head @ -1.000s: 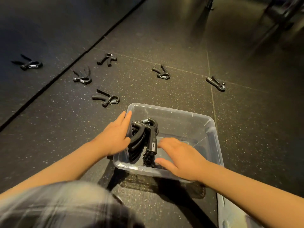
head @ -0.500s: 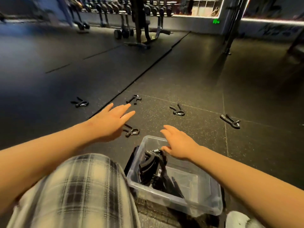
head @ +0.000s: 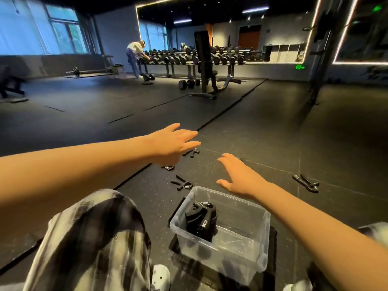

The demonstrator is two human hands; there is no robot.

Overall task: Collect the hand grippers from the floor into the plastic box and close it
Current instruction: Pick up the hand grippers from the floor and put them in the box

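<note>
A clear plastic box stands open on the dark floor before me, with a bunch of black hand grippers leaning at its left side. More black hand grippers lie on the floor beyond it: one just past the box, one partly under my left hand, one farther out, and one at the right. My left hand reaches forward above them, fingers straight, holding nothing. My right hand hovers beyond the box's far rim, fingers spread and empty.
My knee in plaid trousers fills the lower left. A weight bench and a dumbbell rack stand far ahead, with a person bent at the rack. Loose dumbbells lie near the bench.
Both hands have left the box and stretched forward over the floor. The camera has tilted up, so the gym's far end shows.
</note>
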